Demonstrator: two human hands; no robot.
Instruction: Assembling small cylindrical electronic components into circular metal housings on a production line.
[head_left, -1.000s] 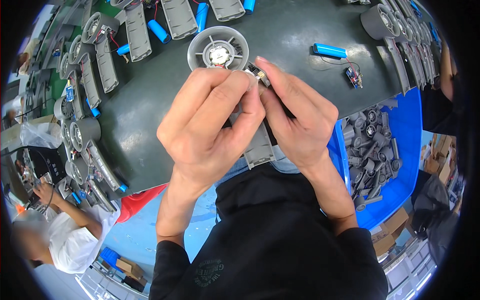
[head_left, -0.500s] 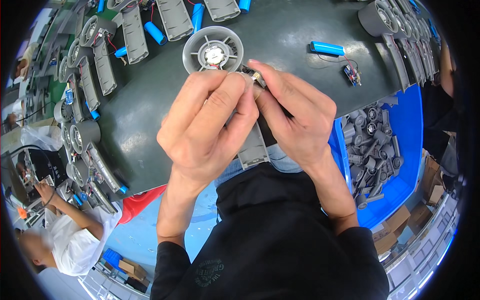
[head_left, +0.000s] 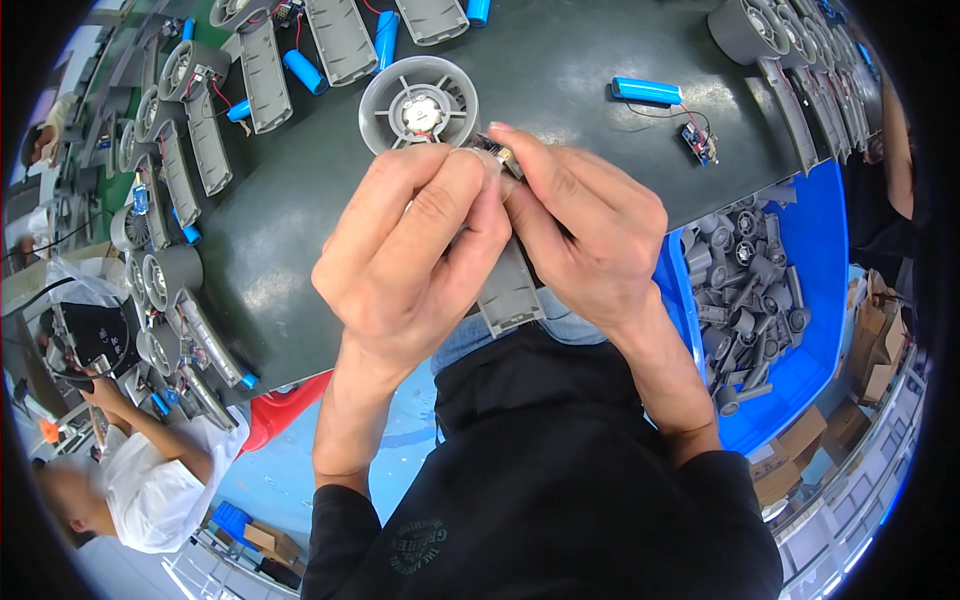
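Note:
A grey fan housing (head_left: 373,110) with a spoked round frame and a pale motor hub lies at the table's near middle. Its handle half (head_left: 509,298) reaches toward me beneath my hands. Just below the round housing, my two hands meet fingertip to fingertip. Between the thumb and fingers of my right hand (head_left: 590,225) is the edge of a small circuit board (head_left: 507,160). My left hand (head_left: 410,240) is pinched closed against it; its own fingers hide whatever lies between them.
A blue battery (head_left: 646,92) is wired to a loose circuit board (head_left: 698,144) on the dark table (head_left: 560,60). Rows of grey fan housings (head_left: 172,275) line both sides. A blue bin (head_left: 822,300) of grey parts stands right. A person (head_left: 165,480) works at left.
The view has shifted slightly, and table items sit a little further left. My hands keep their pinch at the circuit board with hardly any visible movement.

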